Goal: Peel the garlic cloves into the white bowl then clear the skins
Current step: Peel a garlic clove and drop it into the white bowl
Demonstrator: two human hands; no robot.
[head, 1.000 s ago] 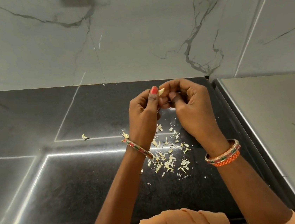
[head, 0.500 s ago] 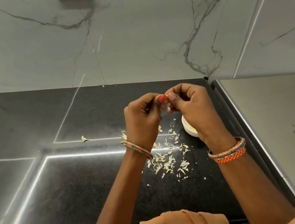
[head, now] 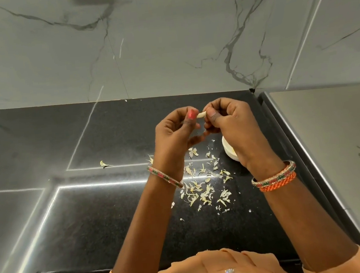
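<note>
1. Small pale curved garlic clove (head: 201, 114) is held in the air above the dark speckled stone countertop (head: 93, 213), pinched at both ends; probably raised so the person can see where skin remains.
2. Left hand (head: 174, 137) pinches the clove's left end, thumb with red nail on top, other fingers curled under. Likely steadies it.
3. Right hand (head: 234, 125) pinches the right end between thumb and forefinger, remaining fingers curled in. Probably does the peeling; whether a skin piece is caught under the thumb cannot be told.
4. Clove sits between the two sets of fingertips, touching both, at the top of the hands, away from the palms.
5. Round white bowl (head: 229, 151) stands on the counter under the right wrist, mostly hidden; close by, so a short drop should land the clove. Contents unclear.
6. Scattered pale papery garlic skins (head: 203, 189) lie on the counter below and between the wrists, beside the bowl; one stray skin flake (head: 103, 164) lies well apart to the left. Clearing not yet done.
7. Grey veined marble wall (head: 163, 37) behind.
</note>
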